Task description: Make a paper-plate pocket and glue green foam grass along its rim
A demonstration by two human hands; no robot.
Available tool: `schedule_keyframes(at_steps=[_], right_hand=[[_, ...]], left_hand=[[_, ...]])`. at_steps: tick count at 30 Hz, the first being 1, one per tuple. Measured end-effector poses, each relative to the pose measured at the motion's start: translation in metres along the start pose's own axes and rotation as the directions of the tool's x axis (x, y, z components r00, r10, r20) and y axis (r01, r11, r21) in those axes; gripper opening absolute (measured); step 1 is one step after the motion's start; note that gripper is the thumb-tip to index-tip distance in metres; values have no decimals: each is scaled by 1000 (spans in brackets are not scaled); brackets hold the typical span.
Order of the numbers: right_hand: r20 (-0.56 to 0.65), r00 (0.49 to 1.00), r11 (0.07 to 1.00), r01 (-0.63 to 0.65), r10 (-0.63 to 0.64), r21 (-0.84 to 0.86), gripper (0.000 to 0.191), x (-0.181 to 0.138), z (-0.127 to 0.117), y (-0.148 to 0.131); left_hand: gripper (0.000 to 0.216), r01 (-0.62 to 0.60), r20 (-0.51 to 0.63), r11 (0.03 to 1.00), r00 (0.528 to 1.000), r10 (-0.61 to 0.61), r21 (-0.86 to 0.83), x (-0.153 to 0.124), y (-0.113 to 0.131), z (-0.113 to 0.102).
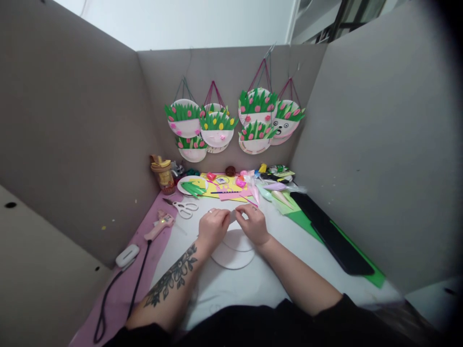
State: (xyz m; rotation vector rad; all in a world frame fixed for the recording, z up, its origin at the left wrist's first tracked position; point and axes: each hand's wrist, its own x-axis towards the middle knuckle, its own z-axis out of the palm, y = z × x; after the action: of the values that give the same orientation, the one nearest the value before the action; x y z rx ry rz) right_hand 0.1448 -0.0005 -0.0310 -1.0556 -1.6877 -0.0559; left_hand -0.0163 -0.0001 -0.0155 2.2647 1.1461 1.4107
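Observation:
My left hand and my right hand are close together above the middle of the table, both with fingers pinched. A small pale piece spans the gap between their fingertips. It looks like paper or thin film, but I cannot make out which. Below my hands lies a white paper plate. A second white piece with a curved edge overlaps it, partly covered by my right hand.
White scissors and a pink hot glue gun lie to the left. At the back are a plate with green paper leaves, a lidded cup and coloured paper. A long black object lies right. Plate baskets hang on the wall.

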Motion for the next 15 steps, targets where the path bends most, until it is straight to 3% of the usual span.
schedule_keyframes(at_steps=[6, 9, 15], right_hand=[[-27, 992, 982, -120, 126, 144, 12, 2, 3, 4], [-7, 991, 980, -133, 136, 146, 8, 2, 3, 3], [-76, 990, 991, -112, 117, 73, 7, -1, 7, -4]], left_hand=[[17, -141, 29, 941, 990, 139, 306, -1, -2, 0], [15, -167, 19, 923, 985, 172, 346, -2, -2, 1], [14, -152, -1, 922, 987, 163, 356, -2, 0, 2]])
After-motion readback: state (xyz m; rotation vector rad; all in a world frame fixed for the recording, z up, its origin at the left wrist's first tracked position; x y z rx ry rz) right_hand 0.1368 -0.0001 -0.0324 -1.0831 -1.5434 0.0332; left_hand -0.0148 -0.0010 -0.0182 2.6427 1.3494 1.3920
